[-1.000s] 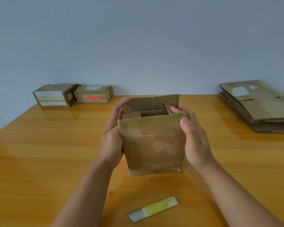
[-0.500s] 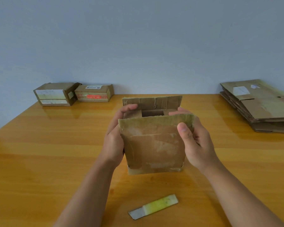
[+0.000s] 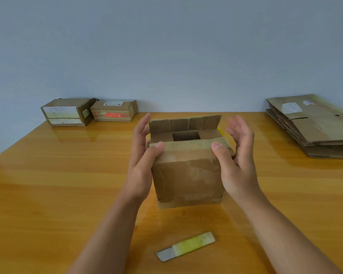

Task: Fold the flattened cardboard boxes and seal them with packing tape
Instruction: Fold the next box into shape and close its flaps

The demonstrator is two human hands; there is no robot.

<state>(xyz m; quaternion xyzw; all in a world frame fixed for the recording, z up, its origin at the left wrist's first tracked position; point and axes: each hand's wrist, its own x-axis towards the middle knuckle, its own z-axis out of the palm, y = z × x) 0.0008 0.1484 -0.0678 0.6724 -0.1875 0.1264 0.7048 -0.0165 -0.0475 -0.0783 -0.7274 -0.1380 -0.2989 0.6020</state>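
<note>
We see the cardboard box (image 3: 188,175) standing upright at the middle of the tabletop (image 3: 48,175), its open top facing up and its broad front face turned toward us; its long axis runs left to right. The 2 side flaps lie folded in, leaving a dark gap between them, the near flap is bent over the top, and the far flap (image 3: 184,123) stands up.

Going left to right: 2 closed boxes sit side by side at the far left corner, the taped box (image 3: 64,113) outermost and the labelled box (image 3: 114,111) just beside it. Our left hand (image 3: 142,155) rests against the box's left side, fingers straight along the wall, thumb pressing the near flap's left end. Near the front edge lies a flat cardboard strip (image 3: 186,246) with a yellow patch, well apart from the box. Our right hand (image 3: 236,163) is spread, thumb pressing the near flap's right end, fingers splayed and clear of the right wall. A stack of flattened boxes (image 3: 315,125) lies at the far right corner.
</note>
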